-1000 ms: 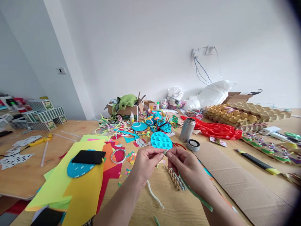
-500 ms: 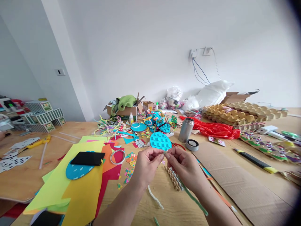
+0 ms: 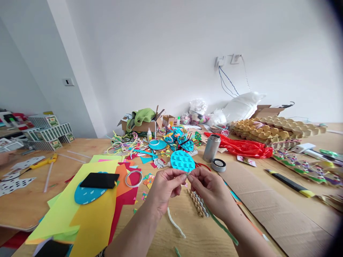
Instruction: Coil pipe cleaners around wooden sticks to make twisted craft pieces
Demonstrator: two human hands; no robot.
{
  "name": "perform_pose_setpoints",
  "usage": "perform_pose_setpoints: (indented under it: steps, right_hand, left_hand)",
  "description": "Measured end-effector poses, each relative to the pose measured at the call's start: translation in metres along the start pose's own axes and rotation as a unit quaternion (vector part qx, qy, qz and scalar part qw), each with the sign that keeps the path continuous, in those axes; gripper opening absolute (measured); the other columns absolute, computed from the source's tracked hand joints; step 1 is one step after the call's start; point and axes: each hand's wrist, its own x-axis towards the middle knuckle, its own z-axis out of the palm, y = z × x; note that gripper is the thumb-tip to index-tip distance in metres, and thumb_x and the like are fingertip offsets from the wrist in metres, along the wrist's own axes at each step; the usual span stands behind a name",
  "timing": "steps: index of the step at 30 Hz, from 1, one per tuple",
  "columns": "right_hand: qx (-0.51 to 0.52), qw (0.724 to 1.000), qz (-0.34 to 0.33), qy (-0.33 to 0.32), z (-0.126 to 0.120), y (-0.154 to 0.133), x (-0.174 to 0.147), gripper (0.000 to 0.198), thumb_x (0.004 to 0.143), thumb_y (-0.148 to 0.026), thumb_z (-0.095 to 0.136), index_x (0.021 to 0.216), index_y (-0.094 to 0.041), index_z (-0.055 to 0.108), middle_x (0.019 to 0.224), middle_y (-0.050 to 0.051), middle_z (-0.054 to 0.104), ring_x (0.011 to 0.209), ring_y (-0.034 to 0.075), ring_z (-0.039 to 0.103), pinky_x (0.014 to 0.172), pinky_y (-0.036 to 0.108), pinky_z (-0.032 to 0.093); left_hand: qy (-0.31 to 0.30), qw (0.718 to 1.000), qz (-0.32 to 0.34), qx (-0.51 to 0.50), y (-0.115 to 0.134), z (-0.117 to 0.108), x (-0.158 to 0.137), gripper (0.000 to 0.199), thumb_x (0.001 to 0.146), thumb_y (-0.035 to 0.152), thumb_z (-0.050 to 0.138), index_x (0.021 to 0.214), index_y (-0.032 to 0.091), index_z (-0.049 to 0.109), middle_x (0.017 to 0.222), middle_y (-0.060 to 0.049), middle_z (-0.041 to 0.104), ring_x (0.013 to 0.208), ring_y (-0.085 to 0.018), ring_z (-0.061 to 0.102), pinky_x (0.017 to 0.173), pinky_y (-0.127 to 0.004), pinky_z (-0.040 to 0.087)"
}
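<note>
My left hand (image 3: 167,187) and my right hand (image 3: 210,187) meet fingertip to fingertip above the table, each in a closed pinch. From under my right hand a soft green cord (image 3: 223,228) trails toward the front right. A white cord (image 3: 176,225) comes out below my left hand. The bit between the fingertips is tiny and mostly hidden. Just beyond the fingers lies a blue textured disc (image 3: 183,161). Braided strips (image 3: 198,203) in tan and grey lie beneath my right hand. A short green piece (image 3: 177,251) shows at the bottom edge.
Coloured paper sheets (image 3: 93,217) and a black phone (image 3: 99,180) lie left. A metal bottle (image 3: 211,148), its lid (image 3: 218,165), cardboard (image 3: 270,200) and a utility knife (image 3: 289,183) are right. Craft scraps (image 3: 125,144) and egg trays (image 3: 268,130) stand behind. Another person's hand (image 3: 6,157) shows far left.
My hands stay together with only small finger shifts; my left hand has turned slightly and moved a little left. At the far left, the other person's hand has come further into view.
</note>
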Motion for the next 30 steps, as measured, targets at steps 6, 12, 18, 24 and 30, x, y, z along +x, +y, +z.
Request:
perform_pose_setpoints:
  steps: [6, 12, 18, 24, 30]
  right_hand:
    - [0.028, 0.999, 0.006, -0.027, -0.003, 0.001, -0.002, 0.029, 0.088, -0.04, 0.046, 0.071, -0.017, 0.053, 0.061, 0.0, 0.056, 0.051, 0.011, 0.046, 0.046, 0.022, 0.035]
    - [-0.055, 0.996, -0.071, 0.014, -0.011, 0.008, 0.002, 0.019, 0.088, -0.035, 0.048, 0.083, -0.019, 0.057, 0.073, 0.003, 0.06, 0.063, 0.015, 0.054, 0.057, 0.026, 0.043]
    - [-0.212, 0.93, -0.296, 0.059, -0.012, 0.011, 0.004, 0.011, 0.086, -0.015, 0.051, 0.091, -0.022, 0.058, 0.086, 0.007, 0.059, 0.08, 0.018, 0.056, 0.069, 0.03, 0.046]
    - [-0.243, 0.89, -0.382, 0.061, -0.013, 0.016, 0.005, 0.027, 0.085, -0.007, 0.049, 0.104, -0.023, 0.059, 0.088, 0.007, 0.059, 0.082, 0.018, 0.055, 0.069, 0.032, 0.046]
    - [-0.247, 0.894, -0.37, 0.054, -0.012, 0.014, 0.006, 0.027, 0.084, -0.006, 0.05, 0.103, -0.022, 0.06, 0.088, 0.007, 0.059, 0.081, 0.019, 0.054, 0.068, 0.032, 0.045]
  left_hand:
    - [0.025, 1.0, 0.007, 0.005, 0.003, 0.0, -0.001, 0.021, 0.059, 0.03, 0.074, 0.069, 0.013, 0.067, 0.054, 0.002, 0.057, 0.037, -0.002, 0.037, 0.039, -0.018, 0.017]
    - [0.041, 0.999, 0.0, -0.012, 0.003, -0.005, 0.002, 0.021, 0.059, 0.029, 0.074, 0.07, 0.013, 0.066, 0.055, 0.001, 0.058, 0.036, -0.001, 0.035, 0.038, -0.018, 0.014]
    - [0.045, 0.999, -0.003, -0.03, 0.003, -0.007, 0.004, 0.023, 0.058, 0.028, 0.074, 0.069, 0.012, 0.063, 0.053, 0.002, 0.055, 0.035, -0.001, 0.034, 0.037, -0.018, 0.012]
    - [0.035, 0.999, 0.0, -0.031, 0.001, -0.006, 0.005, 0.024, 0.059, 0.029, 0.074, 0.07, 0.012, 0.061, 0.054, 0.004, 0.053, 0.036, 0.0, 0.03, 0.038, -0.018, 0.012]
    - [0.048, 0.999, 0.019, -0.008, -0.002, -0.005, 0.007, 0.025, 0.058, 0.031, 0.074, 0.069, 0.012, 0.06, 0.05, 0.005, 0.05, 0.035, -0.001, 0.03, 0.037, -0.018, 0.012]
